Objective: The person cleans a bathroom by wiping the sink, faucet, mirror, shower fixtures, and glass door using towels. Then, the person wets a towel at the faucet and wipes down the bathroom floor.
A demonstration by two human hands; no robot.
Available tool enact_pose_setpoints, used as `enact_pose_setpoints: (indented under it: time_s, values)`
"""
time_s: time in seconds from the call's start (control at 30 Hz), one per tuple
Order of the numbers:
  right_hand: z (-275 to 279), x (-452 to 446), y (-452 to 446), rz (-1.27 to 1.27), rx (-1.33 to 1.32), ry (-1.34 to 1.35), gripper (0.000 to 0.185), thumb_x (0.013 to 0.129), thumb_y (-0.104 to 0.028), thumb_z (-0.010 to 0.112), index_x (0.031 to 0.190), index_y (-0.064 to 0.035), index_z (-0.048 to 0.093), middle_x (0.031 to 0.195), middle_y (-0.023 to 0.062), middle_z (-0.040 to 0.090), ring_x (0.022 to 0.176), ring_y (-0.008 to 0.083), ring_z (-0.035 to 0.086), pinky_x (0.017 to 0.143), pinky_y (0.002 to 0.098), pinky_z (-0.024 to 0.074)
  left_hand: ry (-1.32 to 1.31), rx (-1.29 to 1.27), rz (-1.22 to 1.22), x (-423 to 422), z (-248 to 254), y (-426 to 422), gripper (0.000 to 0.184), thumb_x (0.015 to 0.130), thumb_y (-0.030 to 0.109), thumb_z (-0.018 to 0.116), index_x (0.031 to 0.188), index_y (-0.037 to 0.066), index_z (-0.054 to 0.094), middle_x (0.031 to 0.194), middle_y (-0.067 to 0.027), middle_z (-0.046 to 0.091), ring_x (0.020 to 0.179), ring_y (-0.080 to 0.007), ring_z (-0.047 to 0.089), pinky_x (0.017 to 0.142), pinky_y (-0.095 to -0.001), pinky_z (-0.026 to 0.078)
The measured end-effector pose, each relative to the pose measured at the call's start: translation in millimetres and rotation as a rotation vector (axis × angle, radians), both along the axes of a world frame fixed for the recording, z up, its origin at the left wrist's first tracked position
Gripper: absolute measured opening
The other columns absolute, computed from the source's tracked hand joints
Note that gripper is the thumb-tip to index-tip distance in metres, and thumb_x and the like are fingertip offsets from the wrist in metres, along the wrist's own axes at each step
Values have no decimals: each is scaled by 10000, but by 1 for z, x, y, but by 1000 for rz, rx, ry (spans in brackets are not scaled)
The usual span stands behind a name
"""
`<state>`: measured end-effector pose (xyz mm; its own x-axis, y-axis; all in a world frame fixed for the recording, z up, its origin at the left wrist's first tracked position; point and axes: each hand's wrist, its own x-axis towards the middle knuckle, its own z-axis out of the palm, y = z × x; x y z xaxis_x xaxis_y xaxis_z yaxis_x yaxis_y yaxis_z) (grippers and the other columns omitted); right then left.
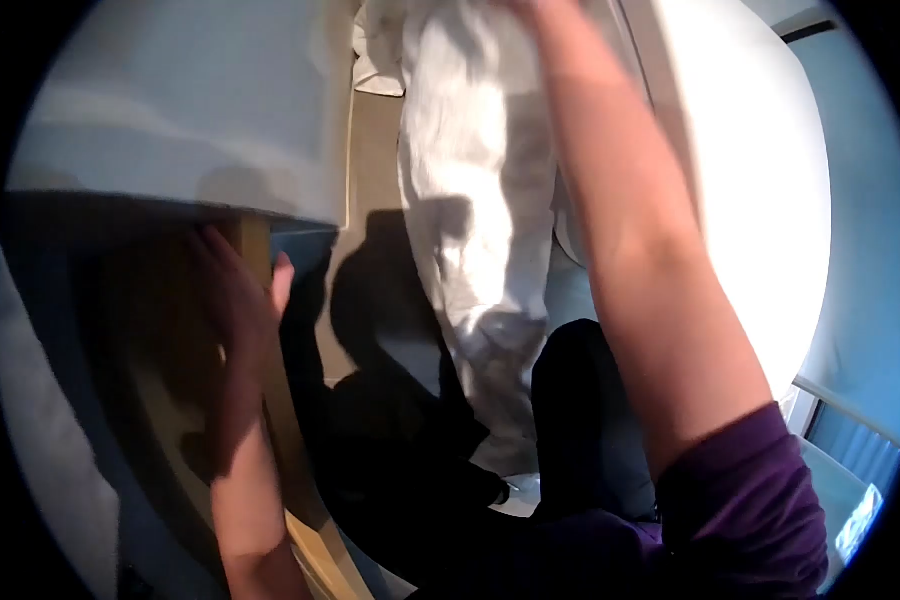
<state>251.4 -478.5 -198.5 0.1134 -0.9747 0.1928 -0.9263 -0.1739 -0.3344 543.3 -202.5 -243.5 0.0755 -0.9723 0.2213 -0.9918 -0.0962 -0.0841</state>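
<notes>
My left hand (240,290) lies along a wooden board (255,245) in shadow, under the edge of a white slab-like surface (190,120). Its fingers are stretched out and the thumb stands apart, with nothing visible in the hand. My right hand (518,5) reaches to the top edge of the view, where it is blurred and mostly cut off. It is at the upper part of a long white cloth (460,170); whether it grips the cloth cannot be made out. The cloth runs rumpled down the middle towards my dark-clothed legs (590,430).
On the right is a large white rounded surface (760,180). Beige floor (370,180) shows between the white slab and the cloth. A pale clear container (840,490) stands at the lower right, near a blue wall (860,200). Grey fabric (40,400) hangs at the far left.
</notes>
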Motion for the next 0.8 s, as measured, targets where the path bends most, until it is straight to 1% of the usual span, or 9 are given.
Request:
enact_pose_setpoints:
  time_s: [0.03, 0.1, 0.13, 0.23, 0.47, 0.53, 0.7, 0.77, 0.8]
  values:
    - [-43, -13, 7, 36, 395, 60, 569, 710, -413, 604, 1067, 20, 511, 1053, 210, 543, 943, 304, 542, 822, 394, 422, -69, 7, 23, -2, 5, 2, 862, 712, 413, 609, 1283, -78, 191, 1322, -299, 201, 1209, -421, 261, 992, -426, 262]
    - [-140, -12, 43, -266, 313, 373, 843, 661, -509, 623, 1246, 22, 328, 1292, 265, 299, 1157, 382, 361, 930, 424, 352, -98, 45, 42, 0, 2, 5, 871, 703, 426, 602, 1283, -77, 191, 1326, -295, 199, 1211, -417, 261, 991, -435, 261]
    - [-152, -22, 61, -271, 496, 47, 915, 676, -487, 621, 1331, -48, 158, 1383, 245, 19, 1248, 439, 136, 997, 423, 275, -81, 68, 74, -4, 5, 3, 869, 703, 414, 607, 1284, -79, 188, 1328, -293, 196, 1217, -411, 254, 998, -433, 249]
    - [-156, -13, 91, -371, 577, -142, 816, 676, -376, 658, 1331, -192, 207, 1406, 157, -23, 1250, 436, 142, 952, 544, 270, -6, 92, 91, -2, 2, 3, 852, 721, 375, 609, 1295, -72, 165, 1337, -285, 185, 1231, -400, 230, 1017, -423, 214]
    - [-176, 4, 0, -389, 556, -331, 864, 663, -401, 661, 1343, -310, 137, 1408, 141, -24, 1254, 449, 101, 936, 590, 250, 344, 188, 259, -5, 1, 9, 863, 669, 166, 685, 1316, -20, 146, 1328, -224, 242, 1237, -336, 242, 1026, -373, 214]
    - [-200, 14, -40, -275, 522, -321, 902, 643, -440, 667, 1340, -364, 99, 1415, 124, -59, 1261, 455, 61, 925, 627, 227, 277, 263, 368, -6, -4, 11, 897, 620, 291, 693, 1272, -71, 194, 1281, -295, 259, 1199, -422, 250, 1025, -428, 197]
    - [-211, 70, -100, -32, 647, -365, 989, 580, -538, 676, 1334, -412, 50, 1414, 139, -103, 1240, 509, -35, 895, 683, 191, 315, 466, 574, -13, 4, 4, 828, 592, 296, 704, 1220, -46, 287, 1260, -262, 308, 1192, -389, 280, 1003, -442, 224]
    - [-213, 98, -105, -134, 810, -131, 991, 581, -534, 681, 1333, -415, 48, 1413, 118, -131, 1230, 512, -94, 835, 734, 188, 955, 38, 1001, -40, 18, -14, 837, 598, 329, 688, 1228, -46, 283, 1238, -269, 330, 1169, -397, 310, 1000, -428, 229]
    - [-222, 111, -104, -172, 709, -66, 952, 601, -521, 671, 1342, -384, 89, 1415, 101, -119, 1224, 517, -104, 795, 757, 201, 925, 41, 1013, -27, 13, -9, 837, 598, 329, 688, 1228, -46, 283, 1238, -269, 330, 1169, -397, 310, 1000, -428, 229]
